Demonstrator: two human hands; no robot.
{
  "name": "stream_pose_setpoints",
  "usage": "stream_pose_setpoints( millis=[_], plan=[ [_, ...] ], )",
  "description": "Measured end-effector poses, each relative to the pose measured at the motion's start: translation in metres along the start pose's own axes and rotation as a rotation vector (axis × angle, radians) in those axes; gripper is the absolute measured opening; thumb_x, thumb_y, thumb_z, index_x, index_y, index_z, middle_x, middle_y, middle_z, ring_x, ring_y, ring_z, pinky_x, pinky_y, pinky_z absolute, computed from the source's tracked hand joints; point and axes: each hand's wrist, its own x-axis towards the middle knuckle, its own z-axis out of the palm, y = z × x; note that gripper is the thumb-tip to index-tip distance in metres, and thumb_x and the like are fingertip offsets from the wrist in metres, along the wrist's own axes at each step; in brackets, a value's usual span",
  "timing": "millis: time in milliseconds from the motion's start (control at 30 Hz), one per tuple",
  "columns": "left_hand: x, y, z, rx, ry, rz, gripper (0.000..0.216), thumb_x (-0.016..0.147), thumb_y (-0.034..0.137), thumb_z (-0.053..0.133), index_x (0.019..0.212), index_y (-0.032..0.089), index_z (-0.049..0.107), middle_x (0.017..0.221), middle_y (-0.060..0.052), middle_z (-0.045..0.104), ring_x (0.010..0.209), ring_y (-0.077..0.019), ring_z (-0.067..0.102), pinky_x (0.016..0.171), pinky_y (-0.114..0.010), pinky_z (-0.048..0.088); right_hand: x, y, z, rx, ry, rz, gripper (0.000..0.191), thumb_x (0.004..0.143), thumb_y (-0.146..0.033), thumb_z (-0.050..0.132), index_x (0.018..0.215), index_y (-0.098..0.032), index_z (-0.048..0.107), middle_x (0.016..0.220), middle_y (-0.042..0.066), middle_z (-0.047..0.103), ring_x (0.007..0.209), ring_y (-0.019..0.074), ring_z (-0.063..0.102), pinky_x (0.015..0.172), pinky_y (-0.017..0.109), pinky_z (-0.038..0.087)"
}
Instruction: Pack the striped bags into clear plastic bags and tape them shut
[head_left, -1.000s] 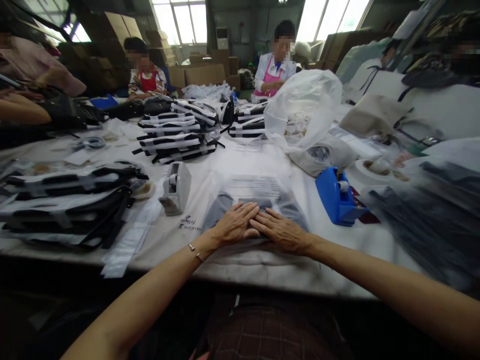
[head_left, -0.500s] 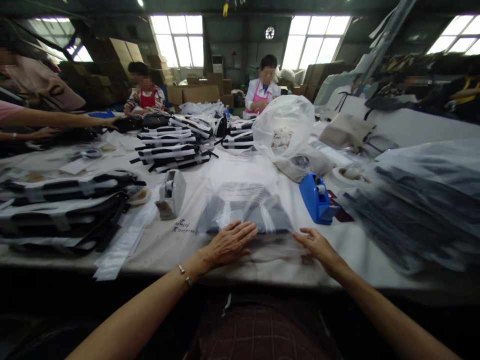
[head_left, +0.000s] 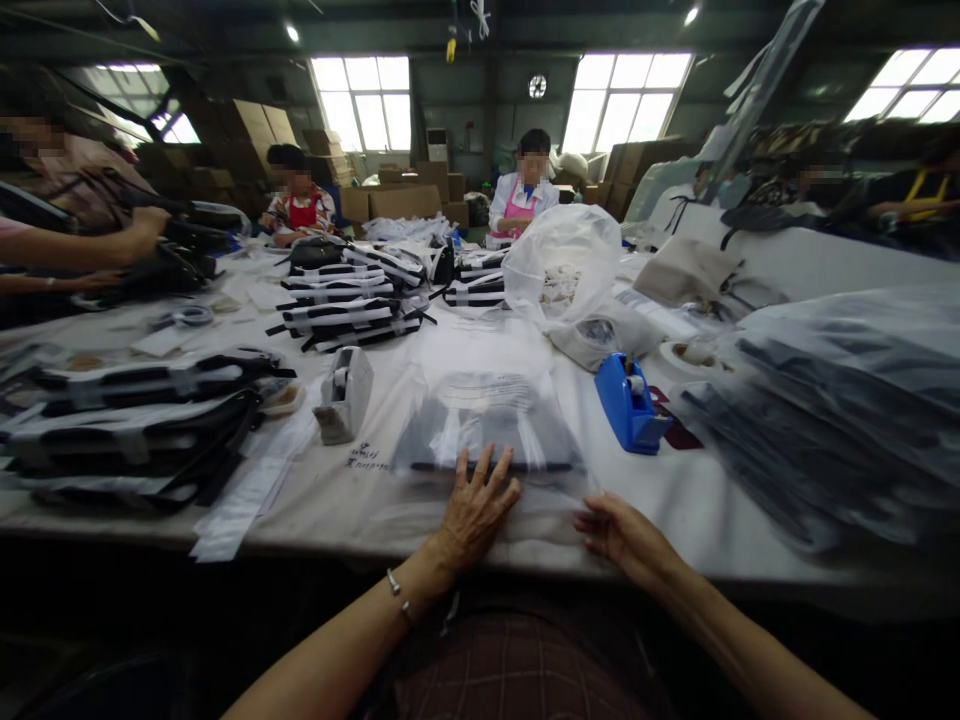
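A clear plastic bag [head_left: 487, 425] with a dark folded item inside lies flat on the white table [head_left: 697, 500] in front of me. My left hand [head_left: 472, 510] rests flat on the bag's near edge, fingers spread. My right hand [head_left: 619, 535] sits at the bag's near right corner by the table edge; its fingers curl at the plastic, and whether they pinch it I cannot see. A thin bracelet is on my left wrist.
A blue tape dispenser [head_left: 630, 405] stands to the right of the bag, a grey one [head_left: 345, 395] to the left. Stacks of bagged black-and-white items [head_left: 127, 430] fill the left, more bagged items [head_left: 847, 420] the right. A puffed clear bag [head_left: 562, 265] stands behind. Other people work around the table.
Both hands slid from the middle of the bag back toward me to its near edge and moved apart. The view tilted up.
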Motion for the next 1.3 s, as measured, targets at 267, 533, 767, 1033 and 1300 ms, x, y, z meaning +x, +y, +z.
stream_pose_setpoints(
  millis=[267, 533, 767, 1033, 1300],
  plan=[
    [-0.002, 0.006, 0.002, -0.010, 0.125, 0.070, 0.014, 0.094, 0.017, 0.047, 0.091, 0.019, 0.061, 0.151, -0.009, 0.041, 0.144, -0.0309, 0.026, 0.114, -0.069, 0.010, -0.002, 0.001, -0.009, -0.085, 0.022, -0.135, 0.029, 0.067, -0.027, 0.083, 0.077, -0.019, 0.057, 0.075, -0.001, 0.063, 0.066, 0.0134, 0.065, 0.062, 0.028, 0.060],
    [0.000, 0.000, 0.009, -0.102, 0.061, 0.048, 0.017, 0.094, 0.015, 0.046, 0.099, 0.020, 0.062, 0.136, -0.007, 0.057, 0.135, -0.0231, 0.042, 0.118, -0.057, 0.017, -0.008, -0.014, -0.026, 0.203, -0.077, 0.043, 0.041, 0.055, -0.004, 0.080, 0.066, -0.021, 0.044, 0.055, -0.009, 0.044, 0.041, 0.0021, 0.038, 0.030, 0.010, 0.027],
    [-0.002, 0.000, 0.006, -0.202, 0.025, 0.028, 0.025, 0.092, 0.010, 0.040, 0.097, 0.018, 0.063, 0.139, -0.008, 0.055, 0.139, -0.0229, 0.036, 0.119, -0.057, 0.013, -0.032, -0.016, -0.014, -0.902, 0.024, -0.788, 0.026, 0.071, -0.030, 0.076, 0.090, -0.023, 0.061, 0.083, 0.004, 0.065, 0.074, 0.0208, 0.062, 0.065, 0.035, 0.052],
    [0.000, 0.003, 0.006, -0.125, 0.108, 0.058, 0.027, 0.097, 0.017, 0.037, 0.105, 0.019, 0.063, 0.139, -0.006, 0.055, 0.138, -0.0214, 0.037, 0.119, -0.056, 0.009, 0.017, 0.019, 0.071, -1.784, -0.027, -1.548, 0.013, 0.081, -0.007, 0.061, 0.076, -0.019, 0.062, 0.076, 0.004, 0.064, 0.075, 0.0216, 0.056, 0.072, 0.035, 0.038],
    [-0.047, -0.032, -0.014, 0.130, 0.144, -0.131, 0.015, 0.092, 0.017, 0.050, 0.103, 0.018, 0.061, 0.100, -0.007, 0.066, 0.098, -0.0232, 0.058, 0.096, -0.043, 0.041, 0.029, 0.004, 0.056, -1.774, -0.280, -1.458, 0.022, 0.086, -0.003, 0.052, 0.075, -0.019, 0.062, 0.073, 0.002, 0.060, 0.071, 0.0171, 0.053, 0.068, 0.028, 0.034]
  ],
)
